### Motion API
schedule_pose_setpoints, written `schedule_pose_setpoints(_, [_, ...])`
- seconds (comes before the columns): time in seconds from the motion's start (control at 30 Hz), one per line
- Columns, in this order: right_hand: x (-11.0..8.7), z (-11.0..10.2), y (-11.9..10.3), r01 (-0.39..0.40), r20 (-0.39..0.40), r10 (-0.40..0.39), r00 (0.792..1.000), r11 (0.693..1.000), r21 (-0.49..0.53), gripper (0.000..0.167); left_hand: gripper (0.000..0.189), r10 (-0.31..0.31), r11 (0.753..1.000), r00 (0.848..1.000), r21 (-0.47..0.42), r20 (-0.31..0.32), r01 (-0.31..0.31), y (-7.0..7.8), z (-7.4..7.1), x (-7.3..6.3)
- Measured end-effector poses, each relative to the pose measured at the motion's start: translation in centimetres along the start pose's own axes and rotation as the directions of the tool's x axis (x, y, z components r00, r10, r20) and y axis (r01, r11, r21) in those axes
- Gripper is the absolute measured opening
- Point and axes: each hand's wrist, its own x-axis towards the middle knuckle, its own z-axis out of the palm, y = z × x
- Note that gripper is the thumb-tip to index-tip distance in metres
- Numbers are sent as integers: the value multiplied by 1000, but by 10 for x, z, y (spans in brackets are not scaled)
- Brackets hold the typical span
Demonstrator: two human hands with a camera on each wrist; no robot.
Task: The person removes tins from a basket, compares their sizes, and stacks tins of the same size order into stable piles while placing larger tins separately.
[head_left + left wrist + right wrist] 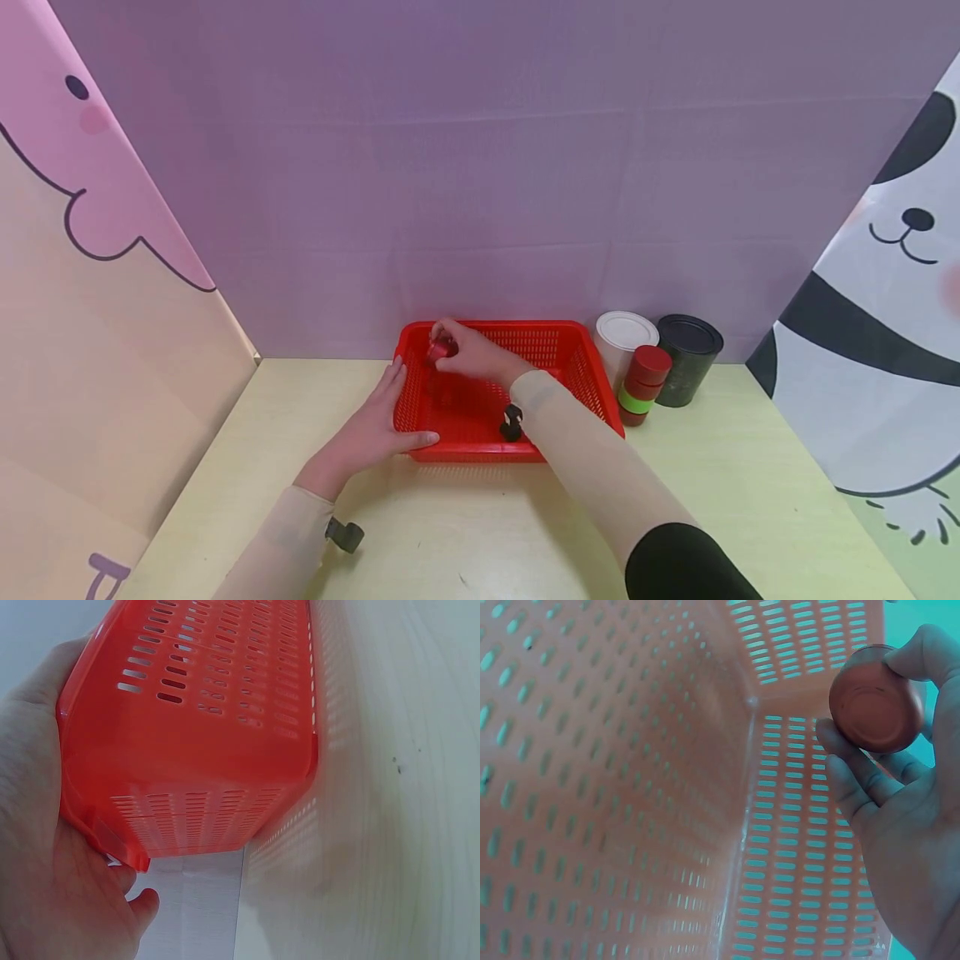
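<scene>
A red plastic basket (pixel 480 451) with slotted walls sits against the purple backdrop. Over its back left part, my right hand (pixel 476 354) pinches a small red round tin (pixel 876 709) between thumb and fingers. The tin's round end, with a ring-shaped recess, faces the right wrist camera. At the basket's near left corner, my left hand (pixel 372 433) rests with its fingers stretched along the left rim and its thumb over the front rim. The left wrist view shows this hand against the rim of the basket (pixel 225 750).
Right of the basket stands a stack of small round tins (pixel 642 385), red with one green. Behind it are a can with a white lid (pixel 627 331) and a dark can with a black lid (pixel 689 335). Panels with cartoon animals border the pale wooden table (pixel 465 533).
</scene>
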Motion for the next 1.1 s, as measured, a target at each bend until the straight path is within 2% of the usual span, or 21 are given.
schedule_pose_setpoints(0.43, [-3,-16,-7,-16,-82,21,996,998,62,53,136,3,1000,1000,-20,-1,-3,5,-3,0])
schedule_pose_setpoints(0.7, [-8,-30,-24,14,-102,-12,995,1000,21,46,136,-16,1000,1000,-23,-2,16,4,-2,-1])
schedule_pose_setpoints(0.93, [-17,-40,-34,1,-102,2,995,999,35,48,136,-21,999,1000,-31,-2,21,5,-1,-1])
schedule_pose_setpoints(1.1, [-25,-46,-36,20,-103,-14,995,998,57,48,136,-27,999,1000,-31,0,27,6,-2,-2])
